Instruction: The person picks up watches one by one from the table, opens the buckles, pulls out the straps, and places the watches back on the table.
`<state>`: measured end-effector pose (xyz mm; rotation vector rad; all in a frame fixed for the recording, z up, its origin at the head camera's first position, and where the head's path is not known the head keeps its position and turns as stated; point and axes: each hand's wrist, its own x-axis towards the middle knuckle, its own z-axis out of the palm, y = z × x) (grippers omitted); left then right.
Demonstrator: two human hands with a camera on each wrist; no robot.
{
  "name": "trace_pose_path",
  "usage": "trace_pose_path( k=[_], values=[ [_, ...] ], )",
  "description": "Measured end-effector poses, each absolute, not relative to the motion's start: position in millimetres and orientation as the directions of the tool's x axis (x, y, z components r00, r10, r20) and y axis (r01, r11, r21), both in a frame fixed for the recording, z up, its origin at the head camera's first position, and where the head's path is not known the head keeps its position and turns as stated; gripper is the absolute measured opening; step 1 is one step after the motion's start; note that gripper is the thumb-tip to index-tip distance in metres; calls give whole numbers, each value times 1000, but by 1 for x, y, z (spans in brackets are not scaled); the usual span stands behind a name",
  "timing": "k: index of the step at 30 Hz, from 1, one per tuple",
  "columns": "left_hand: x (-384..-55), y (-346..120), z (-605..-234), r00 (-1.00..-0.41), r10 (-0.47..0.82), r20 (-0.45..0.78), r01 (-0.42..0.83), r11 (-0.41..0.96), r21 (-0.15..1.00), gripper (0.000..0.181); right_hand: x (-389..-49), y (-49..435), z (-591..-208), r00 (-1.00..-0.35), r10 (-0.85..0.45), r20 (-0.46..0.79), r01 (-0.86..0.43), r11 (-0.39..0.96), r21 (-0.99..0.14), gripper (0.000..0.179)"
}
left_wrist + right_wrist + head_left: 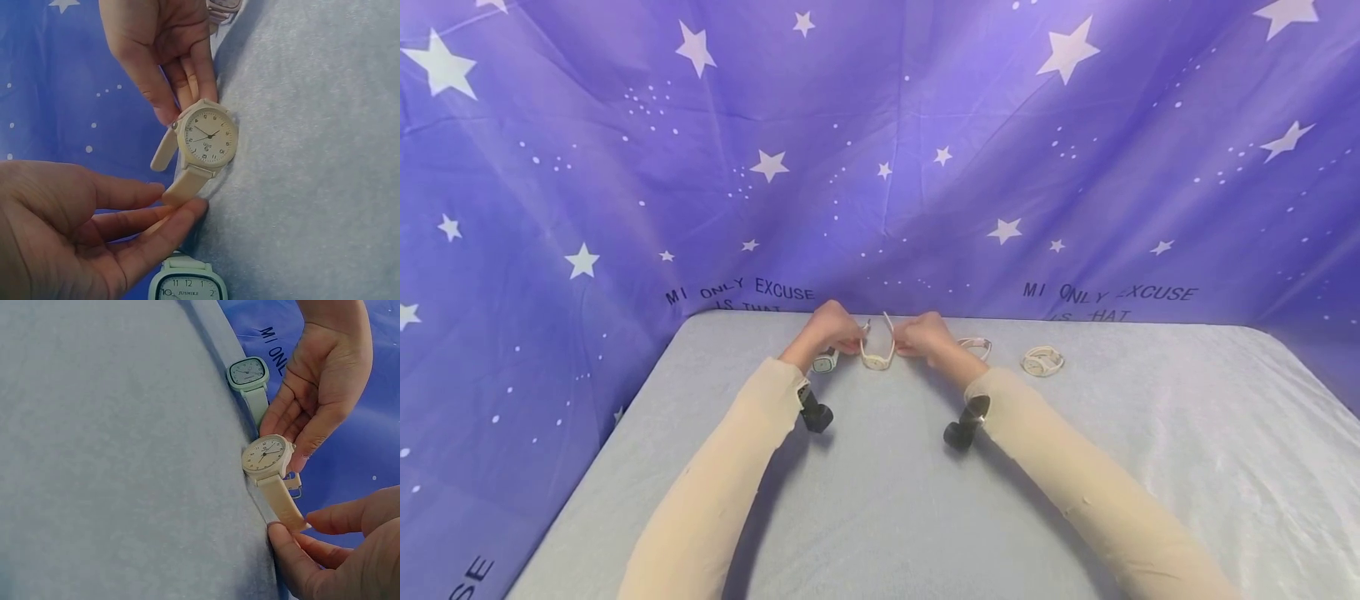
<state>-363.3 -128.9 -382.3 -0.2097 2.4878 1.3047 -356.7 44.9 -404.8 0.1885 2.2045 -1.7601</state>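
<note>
A cream wristwatch with a round dial sits at the far side of the table, its strap unbuckled and its two ends raised. My left hand pinches one strap piece between thumb and fingers. On the opposite side, my right hand pinches the other piece, fingertips at its end in the right wrist view. The white dial faces up between the hands, and a metal buckle shows behind the strap. Beside my left hand lies a pale green watch with a squarish case.
Right of my right wrist lies a pinkish-white watch, partly hidden by it. Farther right is a beige watch with its strap looped. A pale cloth covers the table; a purple starry curtain hangs along its back edge.
</note>
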Motion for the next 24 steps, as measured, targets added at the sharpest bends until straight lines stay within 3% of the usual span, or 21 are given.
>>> trace_pose_path(
  k=[24],
  values=[
    [-363,-126,-377,-930,57,-364,-269,568,778,24,-360,42,-399,-925,-66,-373,351,224,-909,35]
  ],
)
